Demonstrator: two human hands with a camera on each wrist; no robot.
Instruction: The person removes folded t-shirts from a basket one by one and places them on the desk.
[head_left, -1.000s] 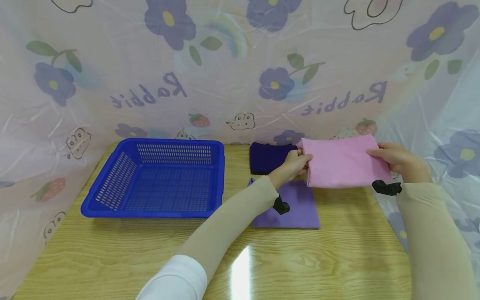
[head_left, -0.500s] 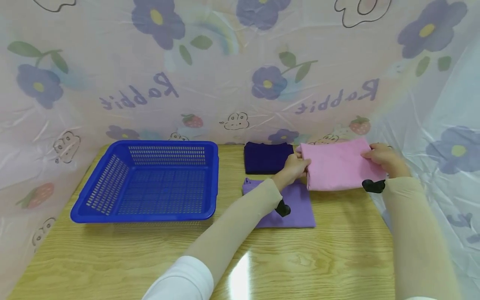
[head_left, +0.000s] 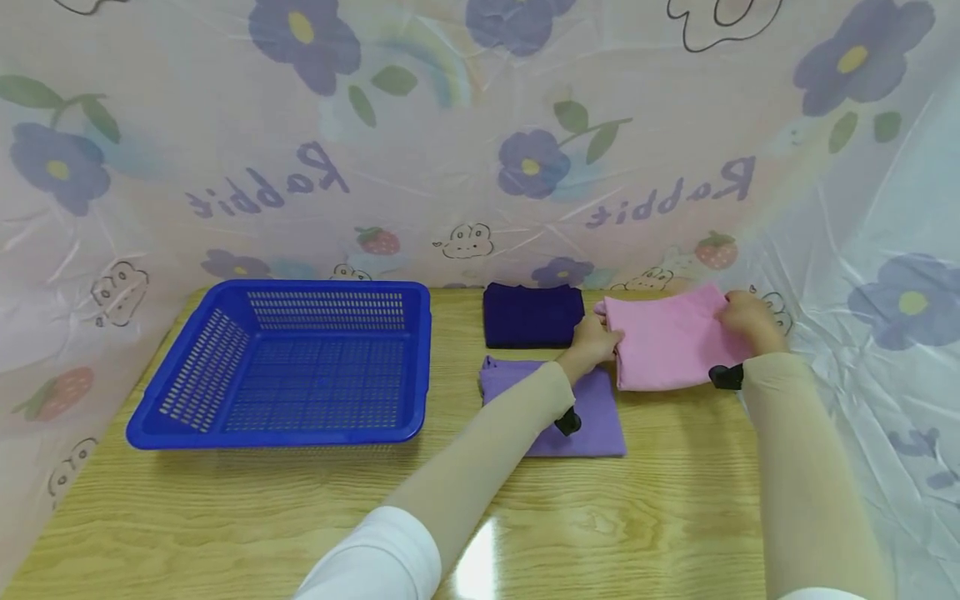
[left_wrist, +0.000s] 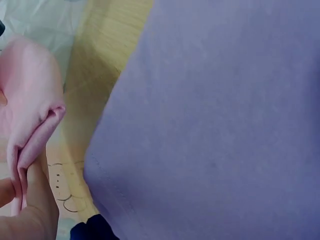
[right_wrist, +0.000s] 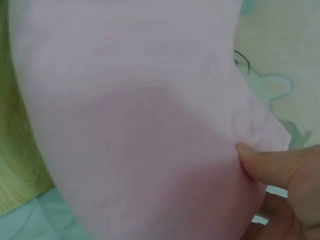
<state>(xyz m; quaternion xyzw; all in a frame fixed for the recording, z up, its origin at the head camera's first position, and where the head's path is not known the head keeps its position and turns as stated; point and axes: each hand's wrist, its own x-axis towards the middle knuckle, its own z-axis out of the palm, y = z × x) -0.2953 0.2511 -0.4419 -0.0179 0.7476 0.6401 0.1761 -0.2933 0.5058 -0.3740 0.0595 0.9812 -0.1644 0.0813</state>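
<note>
A folded pink cloth (head_left: 663, 342) is held between both hands at the right of the table, its near edge a little above the wood. My left hand (head_left: 592, 343) pinches its left edge; in the left wrist view, thumb and fingers squeeze the stacked layers of the pink cloth (left_wrist: 37, 115). At the far right corner my right hand (head_left: 752, 323) grips it, with the thumb (right_wrist: 272, 165) on top. Below the left forearm lies a folded purple cloth (head_left: 600, 417), partly hidden by that arm. Behind it sits a folded dark navy cloth (head_left: 531, 317).
A blue plastic basket (head_left: 322, 379) with slotted walls stands on the left of the wooden table (head_left: 585, 533). A printed curtain (head_left: 420, 150) hangs close behind the table and along its sides.
Both hands have brought the pink cloth lower towards the table, and its right side has bent inwards as the right hand moved left. The head view has shifted slightly.
</note>
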